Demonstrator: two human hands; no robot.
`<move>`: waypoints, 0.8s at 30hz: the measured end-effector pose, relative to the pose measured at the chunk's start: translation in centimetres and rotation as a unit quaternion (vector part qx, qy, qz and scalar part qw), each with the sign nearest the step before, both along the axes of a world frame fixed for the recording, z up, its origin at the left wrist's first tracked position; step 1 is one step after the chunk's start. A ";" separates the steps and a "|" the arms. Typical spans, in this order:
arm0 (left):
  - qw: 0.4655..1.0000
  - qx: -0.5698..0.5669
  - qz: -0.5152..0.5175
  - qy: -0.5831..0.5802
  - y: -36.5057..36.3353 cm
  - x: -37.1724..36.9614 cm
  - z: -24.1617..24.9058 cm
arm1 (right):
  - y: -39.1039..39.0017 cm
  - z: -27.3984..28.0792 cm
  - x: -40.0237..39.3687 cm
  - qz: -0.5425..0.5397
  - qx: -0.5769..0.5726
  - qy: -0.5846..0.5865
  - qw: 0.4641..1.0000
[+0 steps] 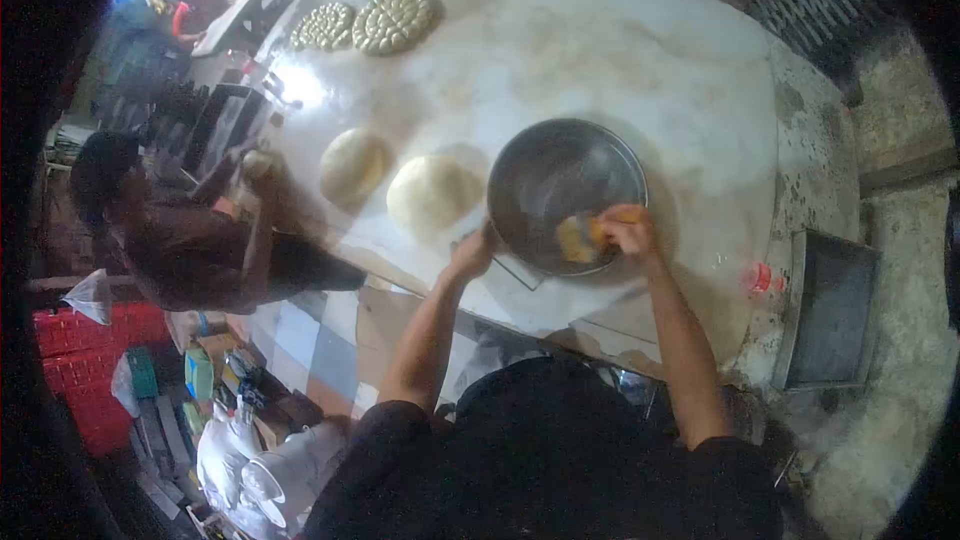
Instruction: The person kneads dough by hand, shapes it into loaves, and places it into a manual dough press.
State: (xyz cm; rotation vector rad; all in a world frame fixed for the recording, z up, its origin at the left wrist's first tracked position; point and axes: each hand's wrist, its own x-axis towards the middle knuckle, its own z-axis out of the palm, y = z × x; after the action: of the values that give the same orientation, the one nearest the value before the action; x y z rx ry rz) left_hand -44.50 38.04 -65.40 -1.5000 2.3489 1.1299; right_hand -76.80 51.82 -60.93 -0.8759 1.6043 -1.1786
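A wide, dark metal bowl (545,165) stands on the table near its front edge. My left hand (473,254) is closed on the bowl's left rim. Inside the lower right of the bowl, my right hand (630,230) grips a brush (575,239) with an orange handle and yellowish bristles. The bristles are down near the bowl's inner wall; blur hides whether they touch it. Left of the bowl sit two smooth, round pieces of dough, the nearer dough ball (430,193) close to my left hand and the other dough ball (353,164) beyond it.
Two clusters of small dough pieces (392,22) lie on the far left of the pale table (620,50). A co-worker (190,230) stands at the left, a piece of dough in hand. At the right are a red-labelled bottle (762,277) and a metal-framed tray (830,310).
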 end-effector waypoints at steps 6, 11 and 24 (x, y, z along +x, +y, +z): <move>0.999 -0.008 -0.046 -0.018 3.3 -2.6 1.4 | 11.9 4.3 -3.9 -0.426 -0.100 -0.188 0.879; 0.985 -0.024 -0.162 0.047 6.4 -4.3 -1.1 | 24.1 -1.9 -4.4 -0.543 -0.090 -0.404 0.730; 0.853 -0.067 0.440 0.272 -18.5 25.5 5.0 | -7.2 7.4 14.3 -0.300 0.038 -0.240 0.922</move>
State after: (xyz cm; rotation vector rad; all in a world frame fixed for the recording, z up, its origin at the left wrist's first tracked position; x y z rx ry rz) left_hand -19.03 19.55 -60.38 -2.7655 2.0204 1.7853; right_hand -62.50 44.63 -53.58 0.0002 1.5208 -1.5849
